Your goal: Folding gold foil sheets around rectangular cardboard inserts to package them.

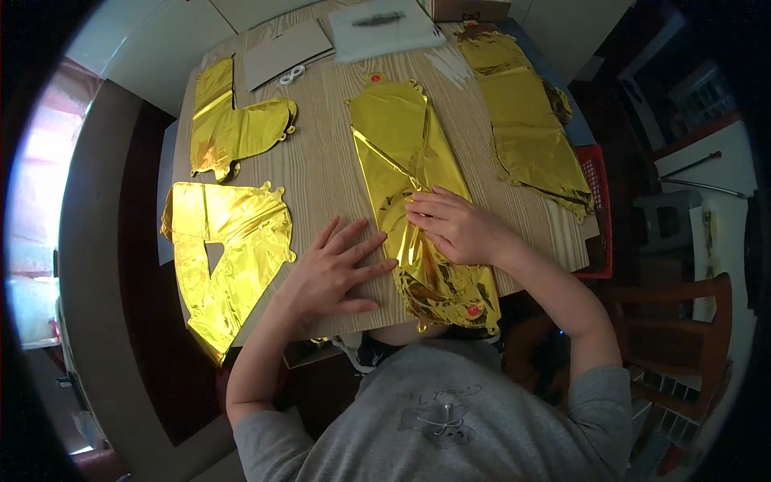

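Observation:
A flat gold foil balloon (401,145) lies lengthwise in front of me, folded and creased, with a red round spot near each end. My right hand (454,225) rests palm down on its creased middle, fingers stretched out to the left; what lies under the palm is hidden. Fingers spread, my left hand (333,273) lies flat on the wooden table (321,185), its fingertips at the balloon's left edge. At the left are an angular gold foil balloon (233,128) and, nearer me, another with a hole in it (249,233). A fourth gold foil balloon (530,120) lies at the right.
White-handled scissors (292,75) lie by a grey board (289,52) at the far side. Beside that is a clear plastic package (385,28) with a dark mark. A cardboard box (470,10) sits farther back. A red basket (594,201) and wooden chair (707,321) stand at the right.

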The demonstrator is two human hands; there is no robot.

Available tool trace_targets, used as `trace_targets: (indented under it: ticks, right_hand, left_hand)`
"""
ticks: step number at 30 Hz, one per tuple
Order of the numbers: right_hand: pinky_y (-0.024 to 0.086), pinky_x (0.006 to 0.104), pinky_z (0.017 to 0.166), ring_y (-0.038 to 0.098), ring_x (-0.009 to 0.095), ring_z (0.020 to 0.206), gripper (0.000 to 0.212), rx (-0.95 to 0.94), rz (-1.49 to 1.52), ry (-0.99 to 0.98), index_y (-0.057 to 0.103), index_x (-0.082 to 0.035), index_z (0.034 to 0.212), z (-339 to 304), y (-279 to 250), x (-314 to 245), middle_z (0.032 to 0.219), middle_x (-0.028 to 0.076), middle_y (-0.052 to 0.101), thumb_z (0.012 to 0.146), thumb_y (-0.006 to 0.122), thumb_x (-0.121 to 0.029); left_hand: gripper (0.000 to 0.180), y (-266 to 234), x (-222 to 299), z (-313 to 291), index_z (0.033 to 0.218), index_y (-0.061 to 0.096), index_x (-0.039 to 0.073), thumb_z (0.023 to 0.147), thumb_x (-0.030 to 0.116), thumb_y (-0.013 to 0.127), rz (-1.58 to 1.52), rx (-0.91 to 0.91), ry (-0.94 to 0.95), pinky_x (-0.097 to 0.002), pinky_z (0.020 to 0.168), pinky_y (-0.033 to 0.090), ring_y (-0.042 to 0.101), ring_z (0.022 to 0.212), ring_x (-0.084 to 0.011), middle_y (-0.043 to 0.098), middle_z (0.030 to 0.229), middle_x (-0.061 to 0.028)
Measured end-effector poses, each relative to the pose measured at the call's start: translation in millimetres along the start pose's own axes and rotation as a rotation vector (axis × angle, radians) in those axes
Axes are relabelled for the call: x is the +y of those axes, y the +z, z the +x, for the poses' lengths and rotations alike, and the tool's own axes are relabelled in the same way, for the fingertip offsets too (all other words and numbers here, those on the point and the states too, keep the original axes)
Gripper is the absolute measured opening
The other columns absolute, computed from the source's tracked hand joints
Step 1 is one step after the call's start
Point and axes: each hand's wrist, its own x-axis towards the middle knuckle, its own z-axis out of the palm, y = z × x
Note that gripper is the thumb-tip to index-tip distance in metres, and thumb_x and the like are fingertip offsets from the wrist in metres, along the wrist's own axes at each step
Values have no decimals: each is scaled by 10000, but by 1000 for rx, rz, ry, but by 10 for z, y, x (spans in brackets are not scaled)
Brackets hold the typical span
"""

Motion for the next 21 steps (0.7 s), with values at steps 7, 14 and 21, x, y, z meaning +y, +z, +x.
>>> trace_targets:
  ticks: [7,14,21]
  right_hand:
    - [388,429,1081,531,262,1225,335,-12,-1,2,638,5,1150,-2,-11,-2,1210,123,610,839,604,-116]
    - [373,437,1094,523,268,1237,339,-39,9,11,638,-16,1168,9,-25,-2,1227,126,602,853,607,-138]
    - [356,440,1107,509,266,1254,361,-46,22,18,631,-23,1184,5,-19,-3,1238,127,597,843,614,-141]
  left_hand:
    - [629,-31,-15,2,1345,536,389,781,663,587,12,0,43,-595,1153,162,320,1386,-379,404,1482,-85]
    - [615,24,-131,83,1399,475,172,896,522,534,-73,110,-13,-573,1142,205,366,1367,-332,462,1426,-108]
    - [698,153,-393,507,1390,428,16,884,467,592,-2,267,-79,-537,1141,233,353,1389,-310,431,1441,-192]
